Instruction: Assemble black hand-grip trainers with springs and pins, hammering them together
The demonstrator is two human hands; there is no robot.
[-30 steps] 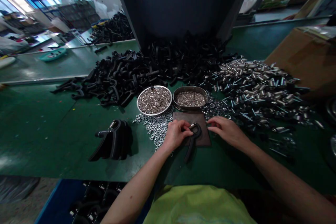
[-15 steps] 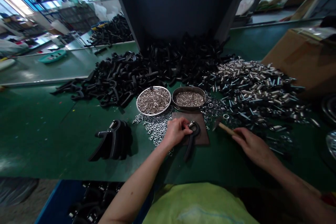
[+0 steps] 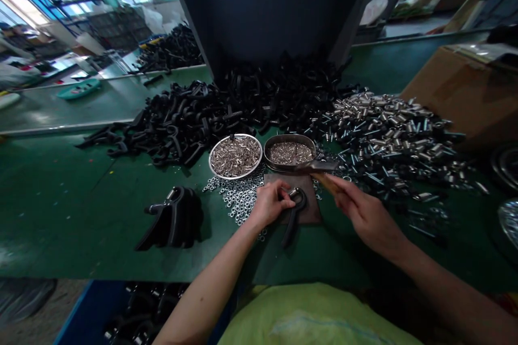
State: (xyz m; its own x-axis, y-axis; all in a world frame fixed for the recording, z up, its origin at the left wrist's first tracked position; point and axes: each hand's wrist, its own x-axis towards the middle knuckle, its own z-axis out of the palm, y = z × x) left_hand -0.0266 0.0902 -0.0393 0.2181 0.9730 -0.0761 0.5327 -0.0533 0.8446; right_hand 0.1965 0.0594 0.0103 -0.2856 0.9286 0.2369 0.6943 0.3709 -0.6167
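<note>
On a brown square plate [image 3: 312, 206] lies a black curved handle [image 3: 290, 226] with a small silver metal part at its top. My left hand [image 3: 272, 202] pinches the handle's top end near that metal part. A hammer [image 3: 328, 182] with a wooden shaft is gripped in my right hand [image 3: 364, 218]; its dark head is raised just above the right side of the plate, blurred a little. Behind the plate stand a round dish of silver pins [image 3: 236, 157] and an oval tin of small metal pieces [image 3: 290, 152].
Loose nuts [image 3: 242, 199] lie left of the plate. Stacked black handles [image 3: 174, 218] stand farther left. Heaped black parts [image 3: 178, 121] spill from a big grey bin [image 3: 275, 11]. Silver springs [image 3: 400, 129] and a cardboard box [image 3: 457, 91] are at right; a blue crate [image 3: 83, 315] sits below.
My right hand has moved left with the hammer, raising its head from the table toward the oval tin and plate. My left hand still holds the handle in place.
</note>
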